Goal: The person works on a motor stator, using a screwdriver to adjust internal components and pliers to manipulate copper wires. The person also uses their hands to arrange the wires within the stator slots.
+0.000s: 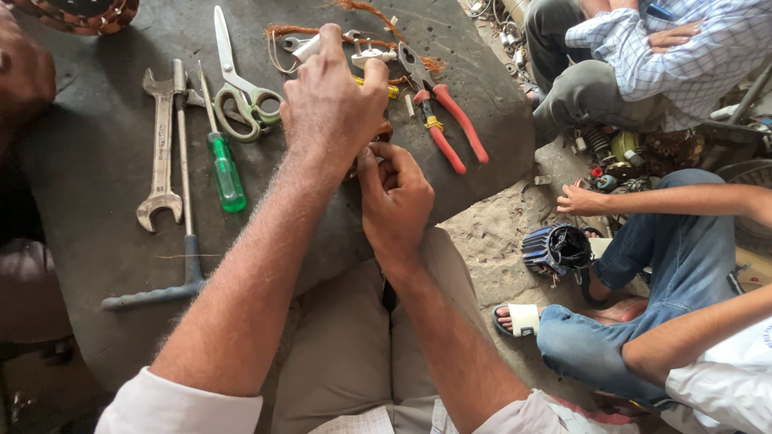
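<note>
Copper wire [354,36] trails across the dark surface [88,161] above both hands. Left hand [334,108] has its fingers curled down over a small brownish part [383,131], mostly hidden beneath the palm; right hand [396,201] pinches the same part from below, fingers clenched on it, just over the surface's near edge. Scissors [241,92], a green screwdriver [225,173], a wrench [161,153] and red pliers [446,120] lie close by. As I judge it, thin wire could snap or kink if tugged hard, and the part, held above the lap, could slip off the edge. Two other people sit to the right.
</note>
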